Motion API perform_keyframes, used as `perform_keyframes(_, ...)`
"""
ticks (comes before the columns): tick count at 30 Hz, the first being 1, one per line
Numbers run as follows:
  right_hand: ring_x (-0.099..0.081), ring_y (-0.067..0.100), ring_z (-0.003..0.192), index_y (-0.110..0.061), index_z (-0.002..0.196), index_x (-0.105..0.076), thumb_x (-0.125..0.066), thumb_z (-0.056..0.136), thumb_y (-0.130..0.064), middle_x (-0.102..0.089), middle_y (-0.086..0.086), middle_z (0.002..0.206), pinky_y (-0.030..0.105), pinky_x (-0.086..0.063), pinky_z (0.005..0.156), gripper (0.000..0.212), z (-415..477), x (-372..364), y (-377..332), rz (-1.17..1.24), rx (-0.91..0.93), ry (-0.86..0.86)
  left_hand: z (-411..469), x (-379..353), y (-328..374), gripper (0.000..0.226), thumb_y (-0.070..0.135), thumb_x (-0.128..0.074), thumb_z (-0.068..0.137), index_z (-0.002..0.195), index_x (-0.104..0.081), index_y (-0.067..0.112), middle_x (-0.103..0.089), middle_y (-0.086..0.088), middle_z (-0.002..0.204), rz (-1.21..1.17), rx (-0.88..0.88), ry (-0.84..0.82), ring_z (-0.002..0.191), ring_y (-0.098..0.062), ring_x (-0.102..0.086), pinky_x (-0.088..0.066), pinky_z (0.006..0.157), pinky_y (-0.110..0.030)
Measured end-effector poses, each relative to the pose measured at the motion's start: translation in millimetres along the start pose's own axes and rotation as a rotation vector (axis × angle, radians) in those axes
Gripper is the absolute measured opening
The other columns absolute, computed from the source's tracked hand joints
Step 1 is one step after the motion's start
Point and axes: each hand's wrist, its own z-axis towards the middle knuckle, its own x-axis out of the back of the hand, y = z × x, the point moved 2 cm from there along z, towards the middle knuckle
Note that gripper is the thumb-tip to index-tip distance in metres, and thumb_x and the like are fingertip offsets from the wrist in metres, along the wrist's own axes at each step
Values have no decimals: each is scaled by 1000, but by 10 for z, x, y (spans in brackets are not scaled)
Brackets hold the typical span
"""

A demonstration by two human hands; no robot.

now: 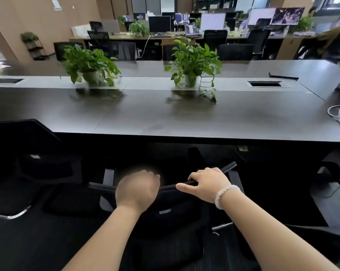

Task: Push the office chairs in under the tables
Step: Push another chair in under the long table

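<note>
A black office chair stands right in front of me, its backrest top running from lower left to upper right just short of the long dark table. My left hand rests on the top edge of the backrest, fingers curled over it and blurred. My right hand, with a white bead bracelet on the wrist, grips the same edge further right. The chair's seat is hidden under the table's shadow.
A second black chair stands to the left, partly under the table. Two potted plants sit on the table, with a white cable at its right end. More chairs, desks, monitors and a person are beyond.
</note>
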Motion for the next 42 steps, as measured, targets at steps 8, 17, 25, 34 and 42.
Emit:
perform_keyframes(8, -59, 15, 87, -22, 99, -67, -11, 68, -90, -68, -4, 82, 31, -35, 91, 93, 361, 4, -168, 14, -59, 53, 334, -212, -408, 39, 34, -37, 86, 53, -51, 19, -48, 6, 49, -43, -44, -22, 42, -16, -49, -36, 44, -26)
perform_keyframes(17, -53, 11, 97, -27, 102, -62, -8, 59, -93, -61, -13, 96, 29, -31, 96, 96, 823, -63, -289, 25, -108, 95, 748, -485, -841, 34, 32, -37, 83, 52, -45, 20, -43, 7, 49, -64, -136, -34, 40, -14, -38, -26, 43, -25)
perform_keyframes(25, -52, 8, 105, -34, 107, -59, -18, 64, -88, -59, -18, 104, 28, -25, 100, 80, 1319, -17, -421, 27, -124, 134, 1218, -723, -1224, 40, 43, -12, 81, 64, -41, 21, -44, 7, 64, -91, -121, -160, 58, -17, -41, -27, 57, -30)
perform_keyframes(34, -49, 7, 103, -36, 109, -58, -19, 58, -92, -57, -19, 106, 27, -24, 99, 85, 1814, 74, -214, 37, -178, 143, 1729, -1014, -1300, 40, 45, -13, 78, 64, -42, 21, -46, 6, 64, -122, -135, -153, 60, -18, -48, -28, 56, -30)
perform_keyframes(42, -50, 5, 104, -38, 109, -57, -20, 60, -89, -56, -22, 106, 26, -26, 99, 80, 1888, 113, -59, 22, -179, 137, 1802, -1125, -1206, 26, 33, -39, 76, 53, -31, 23, -39, 5, 47, -146, -160, -47, 42, -19, -40, -24, 46, -26)
